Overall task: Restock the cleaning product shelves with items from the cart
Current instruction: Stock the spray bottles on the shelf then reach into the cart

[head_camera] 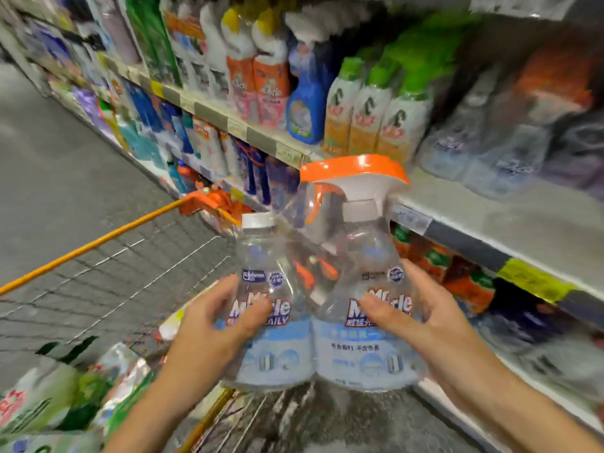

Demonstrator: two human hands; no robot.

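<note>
A shrink-wrapped twin pack of clear cleaner hangs in front of me: a spray bottle with an orange-and-white trigger head on the right and a white-capped refill bottle on the left. My left hand grips the refill bottle's side, thumb across its label. Round the spray bottle's right side curls my right hand. The pack is held above the wire cart, level with the bare stretch of grey shelf to its right.
Shelves of cleaning bottles run along the right: green-capped bottles, a blue spray bottle, clear bottles. Orange packs fill the shelf below. Green-and-white bags lie in the cart at lower left. Grey aisle floor stretches to the left.
</note>
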